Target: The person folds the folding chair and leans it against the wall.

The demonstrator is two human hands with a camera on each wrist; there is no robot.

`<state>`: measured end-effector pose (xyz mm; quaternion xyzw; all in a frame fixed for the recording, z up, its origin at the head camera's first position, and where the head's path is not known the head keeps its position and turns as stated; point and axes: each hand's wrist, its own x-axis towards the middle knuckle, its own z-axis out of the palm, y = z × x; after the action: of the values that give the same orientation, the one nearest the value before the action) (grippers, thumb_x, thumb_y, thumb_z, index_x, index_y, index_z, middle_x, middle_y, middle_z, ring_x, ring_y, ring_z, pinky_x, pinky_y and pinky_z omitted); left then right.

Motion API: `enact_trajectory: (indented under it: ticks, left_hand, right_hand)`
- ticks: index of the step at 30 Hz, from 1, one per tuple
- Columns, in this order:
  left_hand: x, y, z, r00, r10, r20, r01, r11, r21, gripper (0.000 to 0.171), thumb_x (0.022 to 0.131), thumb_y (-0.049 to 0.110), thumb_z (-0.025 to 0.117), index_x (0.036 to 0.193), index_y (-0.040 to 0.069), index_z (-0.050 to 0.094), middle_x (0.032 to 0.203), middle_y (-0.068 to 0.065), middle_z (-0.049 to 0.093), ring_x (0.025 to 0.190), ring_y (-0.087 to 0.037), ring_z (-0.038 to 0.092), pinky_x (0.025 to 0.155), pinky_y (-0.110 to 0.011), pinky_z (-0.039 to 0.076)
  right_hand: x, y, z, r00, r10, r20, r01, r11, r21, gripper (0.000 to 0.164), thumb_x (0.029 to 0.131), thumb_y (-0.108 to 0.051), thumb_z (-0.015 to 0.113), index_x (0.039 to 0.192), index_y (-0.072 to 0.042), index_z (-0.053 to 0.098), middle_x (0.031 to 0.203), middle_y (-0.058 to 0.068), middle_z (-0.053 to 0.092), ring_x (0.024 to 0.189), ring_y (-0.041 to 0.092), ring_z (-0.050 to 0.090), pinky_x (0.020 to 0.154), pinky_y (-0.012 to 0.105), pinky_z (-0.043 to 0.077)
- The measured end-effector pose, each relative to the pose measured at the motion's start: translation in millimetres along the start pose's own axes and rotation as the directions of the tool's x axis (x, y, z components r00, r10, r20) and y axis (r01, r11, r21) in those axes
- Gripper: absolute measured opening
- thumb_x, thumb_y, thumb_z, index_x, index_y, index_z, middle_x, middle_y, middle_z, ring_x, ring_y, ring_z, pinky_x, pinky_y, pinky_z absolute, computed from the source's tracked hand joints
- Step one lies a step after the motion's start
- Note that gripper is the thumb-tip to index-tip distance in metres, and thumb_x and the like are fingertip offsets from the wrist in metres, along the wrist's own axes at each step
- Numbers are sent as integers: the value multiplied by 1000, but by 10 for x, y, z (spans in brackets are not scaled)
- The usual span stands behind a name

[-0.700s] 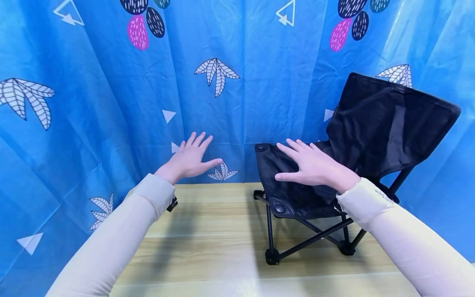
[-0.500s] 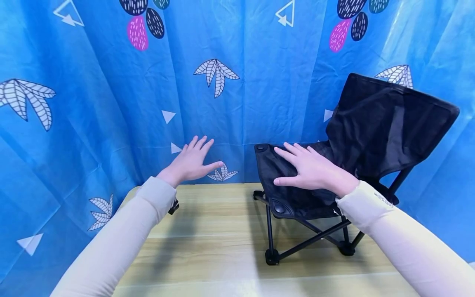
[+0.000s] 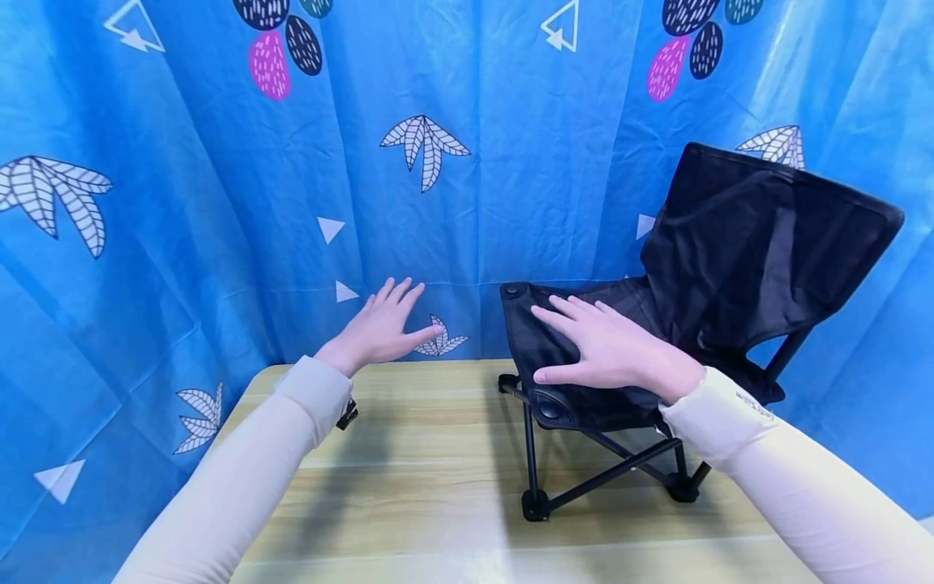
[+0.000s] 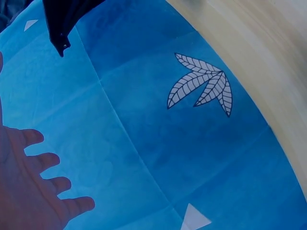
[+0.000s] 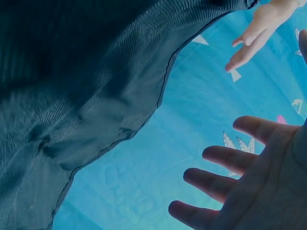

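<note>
A black folding chair with a fabric seat and back stands on the right part of the wooden table in the head view. My right hand is spread in front of its seat, palm down, holding nothing; whether it touches the fabric cannot be told from the head view. In the right wrist view, a gap shows between the spread fingers and the dark cloth. To the left of the chair, my left hand hovers above the table's far edge with straight, parted fingers and holds nothing.
A blue patterned curtain hangs behind the pale wooden table and along its left side. A small black object shows beside the left cuff, mostly hidden. Crossed black legs support the chair.
Both hands have sunk slightly in the head view, the left one also shifting a little rightward. The chair stays where it was.
</note>
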<state>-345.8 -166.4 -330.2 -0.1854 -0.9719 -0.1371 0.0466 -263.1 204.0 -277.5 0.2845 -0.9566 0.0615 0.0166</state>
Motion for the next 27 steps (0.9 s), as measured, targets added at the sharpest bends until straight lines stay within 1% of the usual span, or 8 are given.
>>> enact_trajectory:
  ticks: [4,10,16,20,27]
  left_hand:
    - [-3,13,30,1000,0,4,0,1000,-19,99,102,73,55,175,14,23,183,-16,16,170,-46,4,133,-71,10]
    - [-12,36,78,1000,1,7,-1,999,-34,100,101,75,53,175,14,23,183,-16,17,170,-45,5,134,-68,11]
    - [-19,53,127,1000,15,0,-15,998,-61,100,101,75,54,174,13,26,182,-17,20,169,-46,8,134,-68,15]
    - [-17,62,153,1000,21,-5,-22,997,-79,100,101,76,54,173,13,27,182,-16,21,169,-45,10,133,-68,18]
    - [13,74,209,999,33,6,-32,994,-108,100,101,76,53,174,14,27,182,-15,22,169,-44,12,133,-68,20]
  right_hand:
    - [-11,-20,37,1000,-23,3,23,1000,8,101,94,-79,65,171,-20,38,177,19,32,164,45,29,131,70,24]
    - [-42,-47,100,999,-47,10,47,999,25,102,92,-82,64,170,-21,40,174,20,38,159,45,40,127,67,35]
    - [-87,-100,137,998,-58,35,58,998,18,102,91,-83,64,169,-21,41,171,21,43,153,47,48,120,69,43]
    - [-115,-133,159,997,-67,45,67,998,9,101,91,-82,64,169,-21,42,168,19,48,150,45,52,117,68,46]
    - [-159,-164,209,995,-83,60,81,996,24,97,92,-78,68,167,-21,45,164,15,54,147,40,56,114,65,50]
